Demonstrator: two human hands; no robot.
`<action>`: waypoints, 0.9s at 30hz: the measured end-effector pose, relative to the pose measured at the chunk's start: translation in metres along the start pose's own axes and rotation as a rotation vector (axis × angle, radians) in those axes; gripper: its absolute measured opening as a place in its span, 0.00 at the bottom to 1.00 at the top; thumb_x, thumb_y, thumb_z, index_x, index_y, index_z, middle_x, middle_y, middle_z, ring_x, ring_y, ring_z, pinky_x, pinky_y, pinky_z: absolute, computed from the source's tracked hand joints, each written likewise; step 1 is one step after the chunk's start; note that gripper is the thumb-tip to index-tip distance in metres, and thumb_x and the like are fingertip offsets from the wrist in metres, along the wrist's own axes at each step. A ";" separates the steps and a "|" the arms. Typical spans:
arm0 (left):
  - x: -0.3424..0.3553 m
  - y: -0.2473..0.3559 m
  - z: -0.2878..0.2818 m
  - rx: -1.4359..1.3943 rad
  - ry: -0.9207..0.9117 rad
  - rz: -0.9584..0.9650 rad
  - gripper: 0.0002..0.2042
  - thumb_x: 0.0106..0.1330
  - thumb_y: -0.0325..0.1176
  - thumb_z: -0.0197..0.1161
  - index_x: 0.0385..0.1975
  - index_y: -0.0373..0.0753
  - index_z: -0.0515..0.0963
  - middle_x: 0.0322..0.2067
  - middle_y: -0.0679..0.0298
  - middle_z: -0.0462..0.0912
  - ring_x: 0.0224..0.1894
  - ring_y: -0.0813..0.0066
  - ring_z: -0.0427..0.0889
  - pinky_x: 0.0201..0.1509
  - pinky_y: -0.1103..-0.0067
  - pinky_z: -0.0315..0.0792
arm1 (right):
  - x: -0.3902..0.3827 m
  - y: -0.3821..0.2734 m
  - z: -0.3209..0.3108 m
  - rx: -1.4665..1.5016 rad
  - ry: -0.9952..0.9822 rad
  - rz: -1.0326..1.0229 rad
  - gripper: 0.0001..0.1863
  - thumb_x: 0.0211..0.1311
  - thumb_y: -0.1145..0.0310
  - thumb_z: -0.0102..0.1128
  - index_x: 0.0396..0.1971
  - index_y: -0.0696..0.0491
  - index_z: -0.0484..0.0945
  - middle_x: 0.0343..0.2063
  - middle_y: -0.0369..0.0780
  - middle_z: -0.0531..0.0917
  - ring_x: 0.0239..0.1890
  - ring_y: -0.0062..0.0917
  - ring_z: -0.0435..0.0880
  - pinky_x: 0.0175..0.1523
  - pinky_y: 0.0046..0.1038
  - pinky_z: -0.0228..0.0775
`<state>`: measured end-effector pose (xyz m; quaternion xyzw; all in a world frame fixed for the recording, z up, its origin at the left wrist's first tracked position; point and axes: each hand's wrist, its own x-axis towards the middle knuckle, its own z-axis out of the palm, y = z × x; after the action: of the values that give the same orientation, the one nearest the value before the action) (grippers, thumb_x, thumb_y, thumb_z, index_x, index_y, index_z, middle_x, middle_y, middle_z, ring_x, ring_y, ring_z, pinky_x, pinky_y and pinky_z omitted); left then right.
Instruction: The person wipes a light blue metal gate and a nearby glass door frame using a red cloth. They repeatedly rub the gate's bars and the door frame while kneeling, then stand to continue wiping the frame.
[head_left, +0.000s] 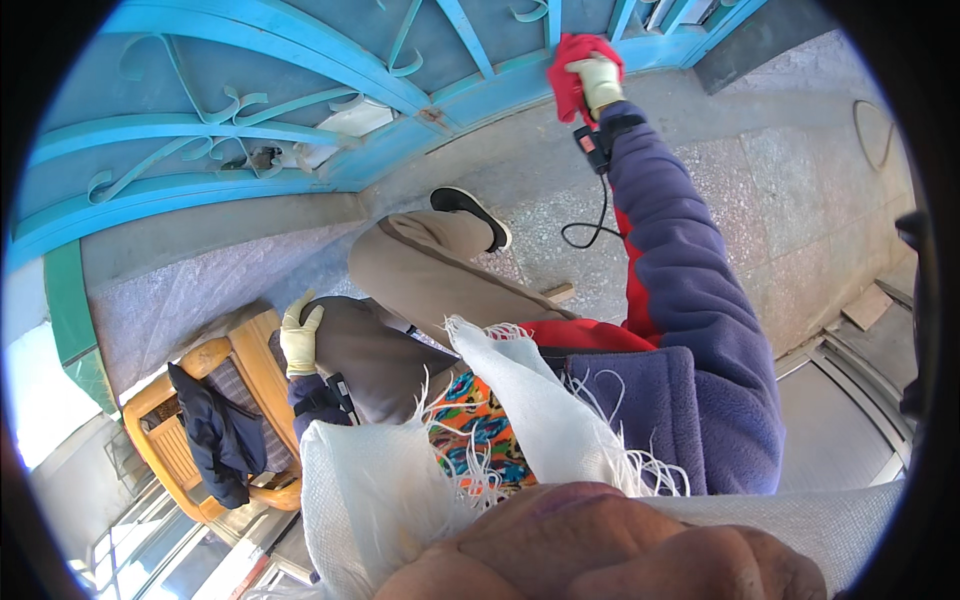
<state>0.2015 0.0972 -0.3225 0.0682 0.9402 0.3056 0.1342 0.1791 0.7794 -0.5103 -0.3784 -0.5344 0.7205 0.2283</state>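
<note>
Wiping the blue metal frame (500, 84) likely calls for flat, even pressure, with the red cloth (567, 78) spread under your whole palm. It sits bunched in your gloved right hand (599, 80), apparently against the frame, well apart from your gloved left hand (299, 338), resting fingers spread at your left knee (338, 322).

Probably a home's entrance or yard: a sky-blue metal gate (380, 85) with curled scrollwork spans ten to one o'clock, a speckled grey tiled floor (770, 190) spreads at two, and a honey-coloured wooden armchair (265, 345) draped with a dark cloth jacket (212, 440) sits at eight.
</note>
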 end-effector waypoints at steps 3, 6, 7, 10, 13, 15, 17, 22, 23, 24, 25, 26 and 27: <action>0.011 0.008 0.001 -0.174 -0.077 -0.006 0.19 0.61 0.27 0.66 0.54 0.37 0.80 0.54 0.58 0.82 0.58 0.67 0.77 0.66 0.75 0.66 | -0.020 0.005 0.010 -0.178 -0.207 0.102 0.23 0.47 0.78 0.70 0.48 0.61 0.80 0.38 0.43 0.85 0.39 0.30 0.83 0.47 0.32 0.75; 0.015 0.017 -0.005 -0.254 -0.138 0.005 0.20 0.62 0.25 0.63 0.56 0.36 0.79 0.55 0.60 0.81 0.59 0.70 0.76 0.67 0.75 0.64 | -0.041 0.016 -0.029 0.066 -0.234 0.226 0.21 0.47 0.80 0.69 0.45 0.63 0.81 0.38 0.43 0.86 0.40 0.32 0.84 0.48 0.32 0.75; 0.014 0.019 -0.008 -0.275 -0.153 -0.001 0.20 0.62 0.25 0.63 0.56 0.36 0.79 0.55 0.60 0.81 0.59 0.70 0.75 0.67 0.75 0.64 | -0.045 0.019 -0.049 0.109 -0.229 0.210 0.22 0.46 0.81 0.68 0.46 0.63 0.81 0.38 0.43 0.86 0.39 0.33 0.84 0.49 0.32 0.76; 0.009 0.025 -0.014 -0.337 -0.173 -0.027 0.21 0.63 0.25 0.61 0.58 0.34 0.77 0.57 0.60 0.80 0.60 0.70 0.74 0.68 0.76 0.63 | -0.031 0.027 -0.105 0.153 0.039 0.188 0.19 0.43 0.80 0.72 0.40 0.63 0.83 0.35 0.44 0.86 0.35 0.33 0.84 0.45 0.35 0.76; 0.000 0.026 -0.020 -0.358 -0.142 -0.038 0.21 0.63 0.25 0.61 0.58 0.34 0.77 0.57 0.60 0.80 0.60 0.70 0.75 0.68 0.76 0.63 | 0.007 0.024 -0.151 0.337 0.360 0.300 0.15 0.43 0.78 0.74 0.34 0.63 0.81 0.34 0.44 0.85 0.32 0.35 0.83 0.42 0.37 0.75; -0.005 0.024 -0.023 -0.374 -0.113 -0.069 0.20 0.64 0.25 0.61 0.57 0.34 0.78 0.56 0.60 0.80 0.59 0.71 0.75 0.68 0.76 0.64 | 0.030 0.017 -0.165 0.504 0.362 0.235 0.15 0.47 0.77 0.73 0.36 0.62 0.80 0.35 0.44 0.85 0.34 0.36 0.83 0.43 0.38 0.77; -0.010 0.021 -0.027 -0.405 -0.114 -0.050 0.20 0.64 0.27 0.61 0.57 0.34 0.78 0.56 0.60 0.81 0.59 0.71 0.75 0.67 0.76 0.64 | 0.050 0.006 -0.166 0.515 0.428 0.195 0.14 0.50 0.75 0.72 0.37 0.61 0.80 0.35 0.44 0.85 0.35 0.36 0.84 0.44 0.38 0.77; -0.016 0.012 -0.035 -0.470 -0.135 -0.077 0.19 0.66 0.30 0.61 0.56 0.34 0.79 0.55 0.60 0.82 0.58 0.71 0.75 0.67 0.76 0.64 | 0.060 0.004 -0.094 0.335 0.316 0.238 0.13 0.53 0.70 0.73 0.37 0.58 0.82 0.37 0.43 0.86 0.35 0.35 0.84 0.44 0.36 0.77; -0.016 0.011 -0.036 -0.455 -0.129 -0.072 0.18 0.66 0.30 0.61 0.55 0.34 0.79 0.54 0.60 0.82 0.58 0.71 0.76 0.67 0.76 0.64 | 0.053 0.012 -0.066 0.310 0.174 0.209 0.14 0.53 0.71 0.72 0.38 0.58 0.82 0.37 0.43 0.86 0.35 0.35 0.84 0.44 0.36 0.77; -0.017 0.011 -0.036 -0.419 -0.118 -0.060 0.18 0.66 0.31 0.61 0.55 0.33 0.80 0.54 0.60 0.82 0.58 0.71 0.76 0.67 0.76 0.63 | 0.043 0.021 -0.037 0.314 0.093 0.230 0.14 0.53 0.71 0.72 0.39 0.59 0.82 0.37 0.43 0.86 0.35 0.34 0.84 0.44 0.36 0.77; -0.017 0.011 -0.037 -0.415 -0.109 -0.062 0.18 0.66 0.31 0.62 0.54 0.33 0.80 0.54 0.59 0.82 0.59 0.71 0.75 0.68 0.76 0.62 | 0.028 0.029 -0.008 0.222 -0.046 0.220 0.15 0.54 0.71 0.72 0.40 0.60 0.82 0.37 0.42 0.86 0.36 0.34 0.85 0.45 0.36 0.77; -0.018 0.011 -0.037 -0.446 -0.113 -0.073 0.17 0.66 0.31 0.62 0.54 0.34 0.80 0.54 0.59 0.82 0.59 0.71 0.75 0.68 0.76 0.63 | 0.009 0.034 0.019 0.113 -0.072 0.279 0.15 0.55 0.72 0.71 0.42 0.61 0.82 0.37 0.42 0.86 0.36 0.33 0.85 0.45 0.37 0.77; -0.019 0.013 -0.036 -0.453 -0.107 -0.080 0.17 0.66 0.30 0.62 0.54 0.34 0.80 0.54 0.59 0.82 0.59 0.71 0.75 0.68 0.76 0.63 | -0.012 0.035 0.038 0.151 -0.266 0.351 0.16 0.56 0.73 0.69 0.45 0.61 0.80 0.40 0.43 0.86 0.40 0.35 0.85 0.51 0.37 0.76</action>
<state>0.2091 0.0832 -0.2828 0.0153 0.8411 0.4992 0.2076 0.1590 0.7363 -0.5340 -0.3491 -0.4302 0.8307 0.0548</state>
